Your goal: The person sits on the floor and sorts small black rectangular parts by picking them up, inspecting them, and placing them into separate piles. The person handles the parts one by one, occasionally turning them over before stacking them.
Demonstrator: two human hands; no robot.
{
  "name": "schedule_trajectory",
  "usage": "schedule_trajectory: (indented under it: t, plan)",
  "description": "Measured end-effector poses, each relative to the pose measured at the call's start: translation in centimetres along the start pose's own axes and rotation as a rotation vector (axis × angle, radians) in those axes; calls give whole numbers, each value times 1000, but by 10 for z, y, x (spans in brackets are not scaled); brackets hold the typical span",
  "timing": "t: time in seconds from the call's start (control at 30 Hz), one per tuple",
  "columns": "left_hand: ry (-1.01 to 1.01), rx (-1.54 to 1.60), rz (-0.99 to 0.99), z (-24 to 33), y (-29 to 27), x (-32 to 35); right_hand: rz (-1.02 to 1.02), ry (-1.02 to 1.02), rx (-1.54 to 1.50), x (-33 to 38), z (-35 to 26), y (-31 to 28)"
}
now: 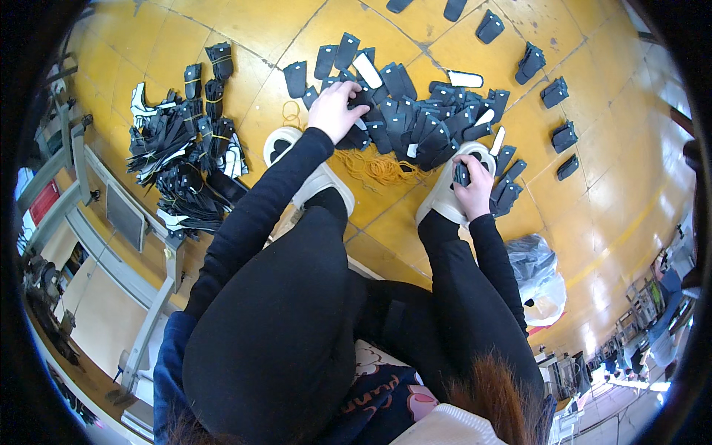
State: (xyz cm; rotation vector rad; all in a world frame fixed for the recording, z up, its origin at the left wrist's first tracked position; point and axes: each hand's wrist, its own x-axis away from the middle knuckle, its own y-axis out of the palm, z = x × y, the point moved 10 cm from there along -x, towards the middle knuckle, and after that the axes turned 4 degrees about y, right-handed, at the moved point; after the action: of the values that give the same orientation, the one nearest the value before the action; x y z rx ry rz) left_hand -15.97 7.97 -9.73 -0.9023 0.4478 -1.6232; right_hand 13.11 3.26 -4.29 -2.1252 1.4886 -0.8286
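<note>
My left hand (337,111) reaches over the left part of a loose pile of flat, dark, rounded pieces (400,115), many with a small white mark. Its thumb and fingers are apart, and its fingertips are at the pieces. Beside my right shoe, my right hand (476,189) is closed around a small dark piece or stack (461,174); its fingers hide most of it, so I cannot tell how many. A tangle of yellow-orange rubber bands (382,167) lies between my shoes, just in front of the pile.
Banded bundles of dark and white strips (182,159) are heaped at the left. Small dark stacks (554,93) stand in a row at the right. A plastic bag (540,285) sits by my right leg, and a metal frame (111,256) is at the left. The floor is yellow tile.
</note>
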Motion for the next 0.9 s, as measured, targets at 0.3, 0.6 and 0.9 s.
schedule_trajectory:
  t: [0.3, 0.6, 0.9]
  plan:
    - [11, -64, 4, -1, 1, -9, 14, -26, 14, 0, -3, 1]
    - [80, 439, -217, 14, 15, 3, -224, -96, -40, -35, -43, 16]
    - [-157, 701, -246, 2, 48, 14, -427, -54, 258, -78, -46, 76]
